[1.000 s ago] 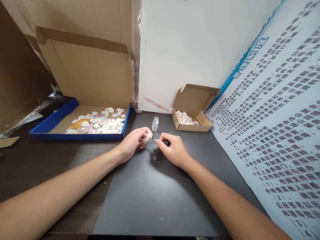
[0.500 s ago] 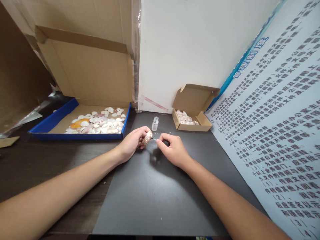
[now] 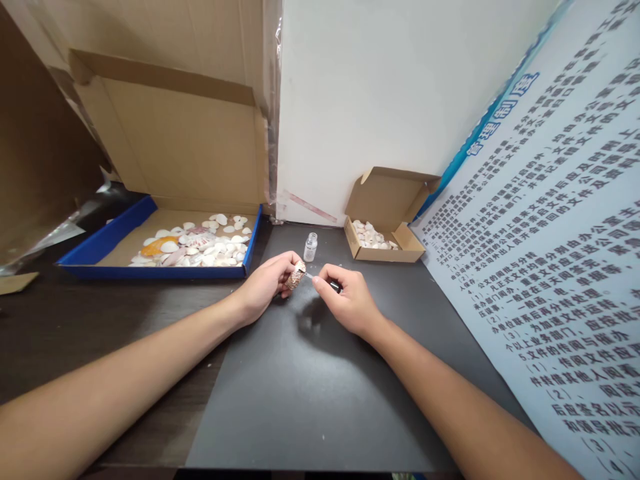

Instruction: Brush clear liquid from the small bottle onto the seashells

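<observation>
One shell [image 3: 295, 279] is being pinched steady in the left hand's [image 3: 271, 281] fingers — seemingly for the right hand's [image 3: 347, 299] pinched brush [image 3: 309, 275].

Behind the shell [image 3: 295, 279] stands a bottle [image 3: 311, 248], tray [image 3: 150, 273] left, carton [image 3: 387, 255] right.

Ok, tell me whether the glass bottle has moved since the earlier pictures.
No: the glass bottle stands at the same spot, with an unchanged gap to the small cardboard box.
</observation>
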Demonstrator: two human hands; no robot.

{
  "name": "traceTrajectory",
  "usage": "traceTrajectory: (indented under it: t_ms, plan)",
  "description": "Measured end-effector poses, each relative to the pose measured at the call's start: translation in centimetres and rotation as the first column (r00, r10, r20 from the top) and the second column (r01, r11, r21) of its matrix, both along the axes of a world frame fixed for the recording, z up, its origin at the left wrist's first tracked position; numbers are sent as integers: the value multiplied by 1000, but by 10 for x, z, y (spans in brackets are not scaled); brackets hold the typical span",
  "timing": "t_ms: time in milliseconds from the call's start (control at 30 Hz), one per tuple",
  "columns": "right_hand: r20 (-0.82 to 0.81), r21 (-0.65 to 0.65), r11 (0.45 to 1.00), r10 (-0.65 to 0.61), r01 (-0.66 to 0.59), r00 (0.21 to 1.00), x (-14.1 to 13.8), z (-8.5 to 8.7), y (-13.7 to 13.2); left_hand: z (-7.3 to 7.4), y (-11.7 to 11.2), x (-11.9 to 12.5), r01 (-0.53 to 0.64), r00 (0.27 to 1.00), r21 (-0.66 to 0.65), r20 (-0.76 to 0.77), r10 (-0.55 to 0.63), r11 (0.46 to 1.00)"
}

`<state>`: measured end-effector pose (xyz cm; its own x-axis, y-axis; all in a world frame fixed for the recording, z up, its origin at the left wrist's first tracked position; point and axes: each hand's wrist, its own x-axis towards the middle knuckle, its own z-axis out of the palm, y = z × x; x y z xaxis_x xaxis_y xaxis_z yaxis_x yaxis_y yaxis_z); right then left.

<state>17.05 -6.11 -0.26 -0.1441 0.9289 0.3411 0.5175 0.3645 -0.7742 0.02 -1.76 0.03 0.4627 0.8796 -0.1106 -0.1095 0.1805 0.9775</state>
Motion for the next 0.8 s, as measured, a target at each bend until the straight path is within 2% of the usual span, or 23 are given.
traceTrajectory:
  t_ms: [167, 600, 800]
  plan:
    - [21, -16, 998, -65, 65, 998, 1, 0, 1, 0, 0, 0, 1, 1000, 18, -16, -1, 1000]
    - [43, -44, 999, -5, 7, 999, 0, -2, 2, 0, 1, 0, 15, 1000, 30, -17, -15, 999]
    - [1, 8, 1000, 0, 0, 1000, -1, 1, -2, 0, 0, 1, 32, 998, 46, -56, -29, 998]
